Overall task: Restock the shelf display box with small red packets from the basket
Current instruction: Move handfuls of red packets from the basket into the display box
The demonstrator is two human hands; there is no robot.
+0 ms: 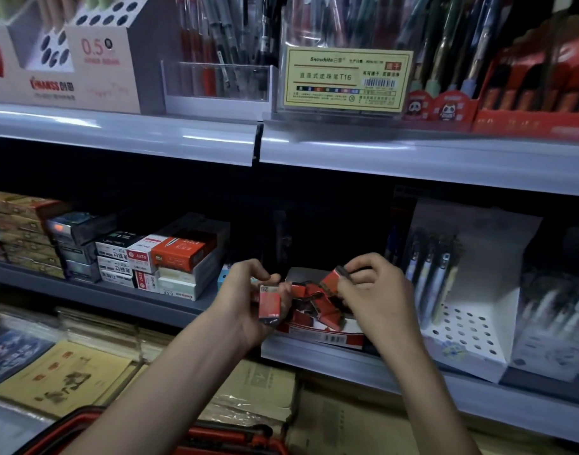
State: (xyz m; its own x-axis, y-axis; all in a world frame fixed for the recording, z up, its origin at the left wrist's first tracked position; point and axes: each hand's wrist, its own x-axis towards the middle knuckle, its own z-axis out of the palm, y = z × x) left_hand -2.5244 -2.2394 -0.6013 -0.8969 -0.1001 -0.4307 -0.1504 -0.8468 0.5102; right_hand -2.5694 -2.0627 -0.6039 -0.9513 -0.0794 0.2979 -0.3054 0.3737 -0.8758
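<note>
Left hand (248,298) grips packets (269,305) upright | right hand (378,292) pinches packet (331,281) tilted

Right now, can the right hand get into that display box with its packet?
Probably yes. The right hand, pinching a red packet, hovers just over the open display box, with nothing between them. The left hand holds other packets aside.

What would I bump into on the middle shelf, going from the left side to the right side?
brown boxes → dark boxes → red and white boxes → left hand holding a red packet → display box → right hand pinching a second packet → white pen stand
</note>
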